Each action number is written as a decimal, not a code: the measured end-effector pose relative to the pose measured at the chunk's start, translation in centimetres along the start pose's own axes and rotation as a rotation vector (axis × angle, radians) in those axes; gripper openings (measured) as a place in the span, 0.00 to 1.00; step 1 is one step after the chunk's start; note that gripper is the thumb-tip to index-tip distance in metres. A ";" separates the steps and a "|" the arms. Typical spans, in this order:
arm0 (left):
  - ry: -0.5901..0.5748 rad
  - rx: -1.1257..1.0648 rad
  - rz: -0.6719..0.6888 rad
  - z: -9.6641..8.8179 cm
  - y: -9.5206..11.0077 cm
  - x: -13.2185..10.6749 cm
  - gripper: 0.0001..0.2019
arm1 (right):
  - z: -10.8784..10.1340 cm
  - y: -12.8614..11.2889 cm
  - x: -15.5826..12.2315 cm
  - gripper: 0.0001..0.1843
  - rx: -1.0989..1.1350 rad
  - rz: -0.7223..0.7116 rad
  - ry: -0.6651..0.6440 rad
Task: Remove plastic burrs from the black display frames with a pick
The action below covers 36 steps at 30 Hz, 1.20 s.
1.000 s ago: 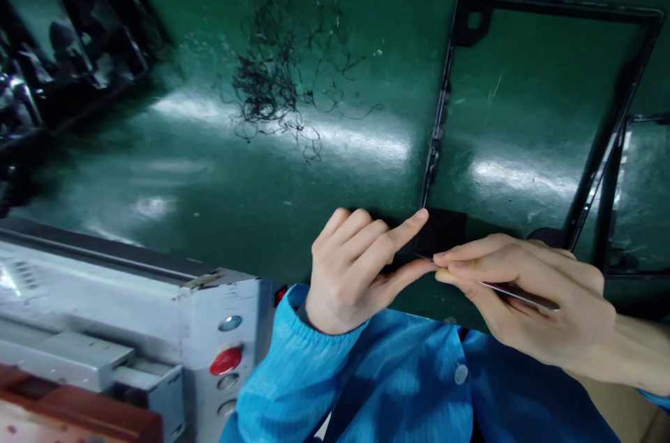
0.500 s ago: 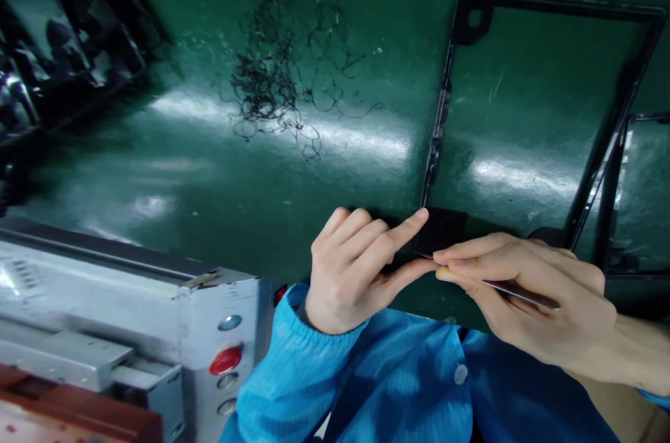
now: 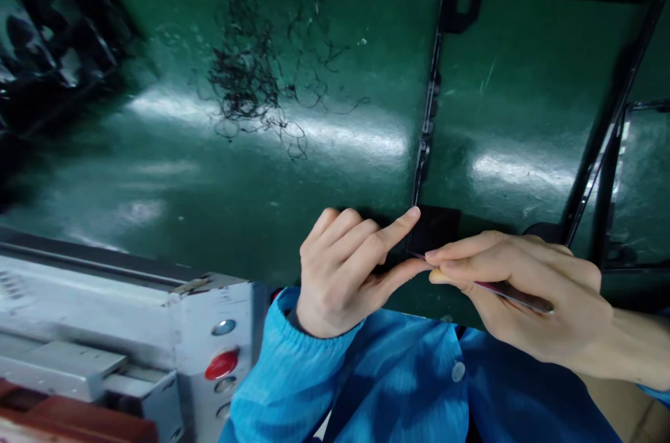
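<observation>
A large black rectangular plastic frame (image 3: 432,87) lies on the green table. Its near left corner carries a square black tab (image 3: 435,228). My left hand (image 3: 345,272) pinches that corner between forefinger and thumb, the other fingers curled. My right hand (image 3: 523,296) is closed round a thin metal blade (image 3: 516,295), whose tip meets the lower edge of the tab right beside my left thumb. Blue sleeves cover both forearms.
A heap of thin black plastic shavings (image 3: 251,80) lies on the table (image 3: 172,171) to the left. A grey machine box (image 3: 157,331) with a red button (image 3: 220,365) stands at the near left. A second black frame (image 3: 636,185) lies at the right edge. Dark parts sit far left.
The hands, blade and frame keep their positions relative to one another. The whole view has shifted slightly left and up as my head moved.
</observation>
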<state>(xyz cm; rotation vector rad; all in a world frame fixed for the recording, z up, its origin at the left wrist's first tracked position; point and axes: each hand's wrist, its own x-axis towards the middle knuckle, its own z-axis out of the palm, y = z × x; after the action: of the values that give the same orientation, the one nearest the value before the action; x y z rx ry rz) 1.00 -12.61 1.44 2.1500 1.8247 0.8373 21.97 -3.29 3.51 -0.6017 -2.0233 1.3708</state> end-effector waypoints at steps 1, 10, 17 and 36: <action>-0.002 0.002 -0.002 0.0 0.0 0.0 0.18 | -0.3 0.0 0.0 0.11 -0.002 -0.003 -0.024; -0.033 0.000 -0.024 -0.3 0.1 -0.1 0.19 | -1.1 0.1 -1.6 0.17 -0.218 -0.136 -0.118; -0.021 -0.009 -0.009 -0.3 0.0 -0.1 0.19 | 0.7 0.3 -2.4 0.18 -0.265 -0.179 0.025; -0.045 0.009 -0.044 -0.5 0.2 -0.1 0.19 | 0.8 -0.2 -1.8 0.21 -0.356 -0.197 0.074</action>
<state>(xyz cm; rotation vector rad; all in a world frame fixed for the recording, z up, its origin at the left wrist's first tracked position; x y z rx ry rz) 0.94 -12.83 1.93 2.1083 1.8499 0.7666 22.67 -5.04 3.04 -0.5757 -2.2164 0.8693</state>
